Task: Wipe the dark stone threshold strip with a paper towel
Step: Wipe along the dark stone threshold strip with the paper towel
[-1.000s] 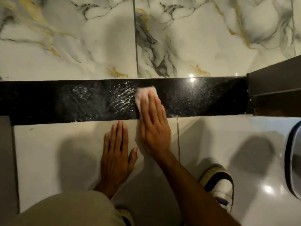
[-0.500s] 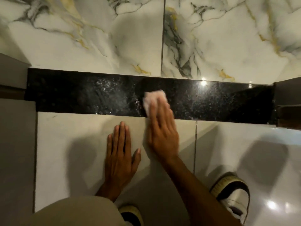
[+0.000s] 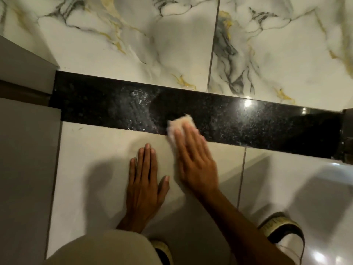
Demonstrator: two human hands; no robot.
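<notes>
The right hand (image 3: 194,161) lies flat with its fingers stretched forward and close together, pressing a crumpled white paper towel (image 3: 179,125) down under the fingertips. It is blurred, so the exact finger spacing is hard to read. The towel sits at the near edge of the dark stone threshold strip (image 3: 248,121), partly on the black stone and partly over the seam with the pale floor tile (image 3: 99,150) below it. Most of the wad pokes out beyond and to the left of the fingertips.

The left hand (image 3: 145,188) holds nothing. It rests palm down on the pale tile just beside the right hand, fingers straight and together, thumb angled out toward the right wrist. Its fingertips stop short of the strip.

The strip runs across the view from left to right, speckled black, with a smeared wet-looking patch (image 3: 137,104) left of the towel and a bright light reflection to the right. Beyond it lies marble-patterned tile (image 3: 133,44) with grey and gold veins. At the strip's left end stands a grey panel (image 3: 24,150); at its right end a dark frame (image 3: 346,134) meets it.

Near the bottom, a beige trouser knee (image 3: 99,247) fills the foreground, and a shoe (image 3: 284,234) with a cream and black upper sits on the glossy tile under the right forearm.
</notes>
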